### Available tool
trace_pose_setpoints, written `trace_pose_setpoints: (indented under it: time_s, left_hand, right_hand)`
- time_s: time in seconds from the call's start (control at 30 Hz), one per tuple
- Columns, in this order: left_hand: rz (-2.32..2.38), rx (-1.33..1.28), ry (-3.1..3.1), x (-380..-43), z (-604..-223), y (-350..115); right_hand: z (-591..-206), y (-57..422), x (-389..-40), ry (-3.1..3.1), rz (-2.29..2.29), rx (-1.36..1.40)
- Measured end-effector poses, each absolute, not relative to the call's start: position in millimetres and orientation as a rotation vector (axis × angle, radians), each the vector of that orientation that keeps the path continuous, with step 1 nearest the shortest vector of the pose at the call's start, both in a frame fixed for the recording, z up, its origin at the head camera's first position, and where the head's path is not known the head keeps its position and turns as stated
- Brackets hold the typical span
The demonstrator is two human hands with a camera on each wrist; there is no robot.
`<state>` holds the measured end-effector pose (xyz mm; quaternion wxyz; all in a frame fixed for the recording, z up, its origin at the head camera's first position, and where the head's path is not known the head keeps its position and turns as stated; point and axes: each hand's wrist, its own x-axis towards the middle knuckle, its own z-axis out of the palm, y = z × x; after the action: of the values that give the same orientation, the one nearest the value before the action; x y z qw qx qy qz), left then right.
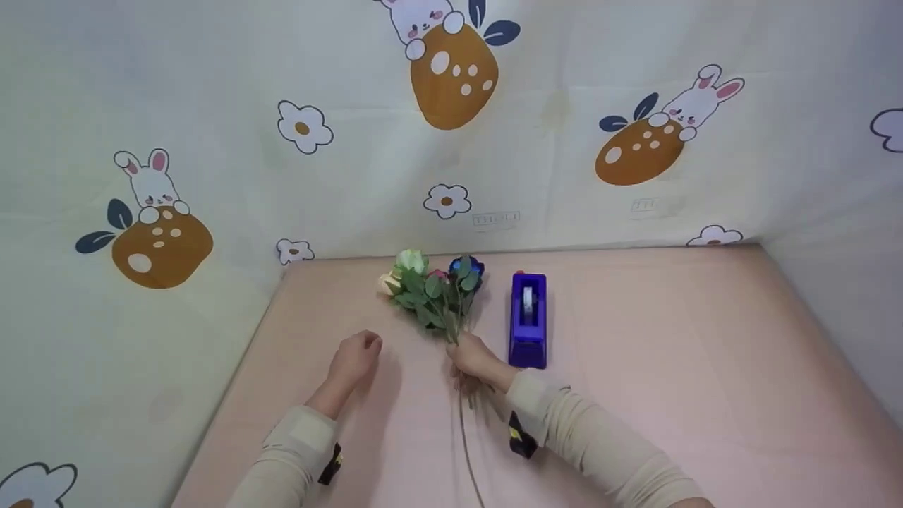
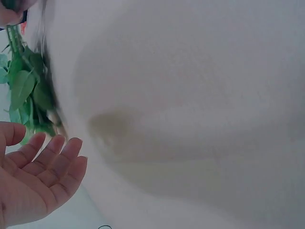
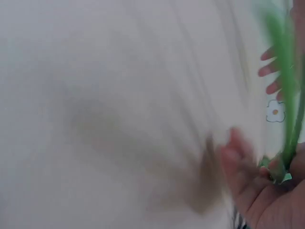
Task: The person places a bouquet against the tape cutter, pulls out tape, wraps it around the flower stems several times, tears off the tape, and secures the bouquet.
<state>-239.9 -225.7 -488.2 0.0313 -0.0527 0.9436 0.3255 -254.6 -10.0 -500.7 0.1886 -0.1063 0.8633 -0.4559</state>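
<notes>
A bunch of roses (image 1: 432, 296) is held by its stems in my right hand (image 1: 481, 358). White, peach, blue and reddish blooms point toward the back, with green leaves below them. One long stem (image 1: 465, 444) trails out below that hand toward the front. In the right wrist view, blurred green stems (image 3: 287, 81) run through the fingers and across the palm. To the left of the bunch, my left hand (image 1: 355, 358) hovers with nothing in it. Its fingers (image 2: 59, 167) are loosely bent in the left wrist view, near the leaves (image 2: 29, 90).
A blue-purple tape dispenser (image 1: 529, 344) with a roll of tape stands just right of the bunch. The pink tabletop (image 1: 670, 353) meets a cloth backdrop (image 1: 367, 162) printed with rabbits and flowers at the back and sides.
</notes>
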Motion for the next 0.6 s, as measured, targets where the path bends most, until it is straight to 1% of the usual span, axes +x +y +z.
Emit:
trace_pose_setpoints:
  time_s: [0.13,0.33,0.47,0.6]
  left_hand:
    - [1.027,-0.144,2.913,-236,-485,-226]
    - [0.946,0.064,2.988,-221,-471,-207]
    - [0.980,0.245,3.028,-208,-452,-186]
    - [1.072,0.498,3.112,-188,-424,-168]
  right_hand:
    - [-482,7,-254,2.412,-1.337,-0.432]
    - [-451,51,-246,2.463,-1.275,-0.634]
    - [-446,85,-239,2.693,-0.993,-0.850]
    - [-447,119,-231,2.905,-0.611,-1.079]
